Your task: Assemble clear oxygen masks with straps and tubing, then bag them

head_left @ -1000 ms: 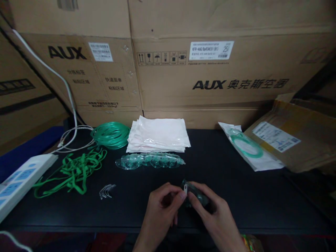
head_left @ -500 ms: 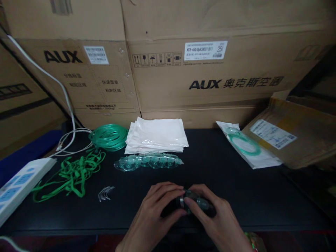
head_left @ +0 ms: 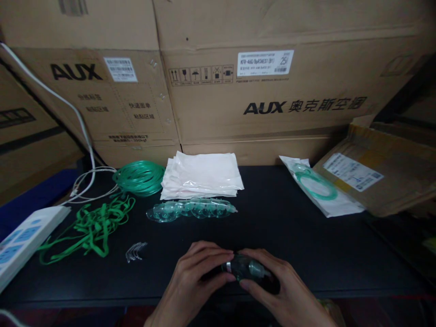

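Observation:
Near the table's front edge, both hands hold a clear green oxygen mask (head_left: 245, 268), whose middle shows dark between them. My left hand (head_left: 200, 272) is closed on its left end, thumb below and fingers above, beside a small silver nose strip (head_left: 229, 266). My right hand (head_left: 279, 281) wraps the mask's right side, with the thumb in front and the fingers behind; a pale green connector shows there. Several thin metal strips (head_left: 136, 252) lie to the left of my left hand. Beyond the hands lies a row of nested clear green masks (head_left: 192, 210).
White packets (head_left: 204, 175) are stacked behind the masks. To their left are coiled green tubing (head_left: 139, 178), tangled green elastic straps (head_left: 98, 225) and a white power strip (head_left: 30, 236). At right, a bagged tubing set (head_left: 318, 186) leans by an opened carton (head_left: 384, 168). Large cardboard boxes (head_left: 211, 118) wall the back.
My right thumb has moved off the silver strip down to the mask's near edge, baring more of the mask. My left hand has shifted slightly left, still gripping. The view has shifted slightly.

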### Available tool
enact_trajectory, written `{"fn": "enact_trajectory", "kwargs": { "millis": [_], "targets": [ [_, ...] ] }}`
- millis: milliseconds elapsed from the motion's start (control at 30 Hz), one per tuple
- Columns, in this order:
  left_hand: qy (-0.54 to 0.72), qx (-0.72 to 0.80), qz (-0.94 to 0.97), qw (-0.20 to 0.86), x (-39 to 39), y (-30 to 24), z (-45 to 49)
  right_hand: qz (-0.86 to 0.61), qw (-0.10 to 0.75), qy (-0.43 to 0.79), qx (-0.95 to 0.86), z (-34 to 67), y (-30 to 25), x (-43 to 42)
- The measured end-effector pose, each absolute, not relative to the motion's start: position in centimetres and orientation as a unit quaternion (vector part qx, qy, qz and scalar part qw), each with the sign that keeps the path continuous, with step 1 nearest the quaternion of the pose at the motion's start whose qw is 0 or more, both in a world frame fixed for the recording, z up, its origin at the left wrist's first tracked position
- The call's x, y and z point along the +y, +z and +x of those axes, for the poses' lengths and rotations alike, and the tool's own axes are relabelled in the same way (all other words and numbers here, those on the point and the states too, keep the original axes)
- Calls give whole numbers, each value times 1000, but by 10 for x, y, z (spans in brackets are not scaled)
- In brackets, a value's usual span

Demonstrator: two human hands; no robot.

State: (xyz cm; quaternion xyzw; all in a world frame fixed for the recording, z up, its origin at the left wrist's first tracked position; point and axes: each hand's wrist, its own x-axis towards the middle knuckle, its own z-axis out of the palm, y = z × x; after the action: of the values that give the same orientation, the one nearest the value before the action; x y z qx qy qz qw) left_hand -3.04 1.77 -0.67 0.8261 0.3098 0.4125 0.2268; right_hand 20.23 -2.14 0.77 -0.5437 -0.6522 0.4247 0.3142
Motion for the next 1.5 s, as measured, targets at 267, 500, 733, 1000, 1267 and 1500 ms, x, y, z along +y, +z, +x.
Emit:
{"fn": "enact_trajectory", "kwargs": {
  "millis": [267,500,733,1000,1267,1500],
  "targets": [
    [390,332,820,255,13,-7,-33,-543,310,422,-657,200,8,-21],
    [413,298,831,224,11,-6,-36,-554,307,403,-660,195,16,-21],
    [489,363,719,335,4,-1,-51,-567,303,384,-662,195,13,-19],
    [455,418,747,245,0,2,-65,-571,355,373,-640,204,-4,-9],
    [295,501,813,40,10,-5,-117,-565,363,345,-656,208,-13,-11],
    [264,527,805,-64,17,-10,-168,-563,376,338,-654,209,-15,-12]
  ]
}}
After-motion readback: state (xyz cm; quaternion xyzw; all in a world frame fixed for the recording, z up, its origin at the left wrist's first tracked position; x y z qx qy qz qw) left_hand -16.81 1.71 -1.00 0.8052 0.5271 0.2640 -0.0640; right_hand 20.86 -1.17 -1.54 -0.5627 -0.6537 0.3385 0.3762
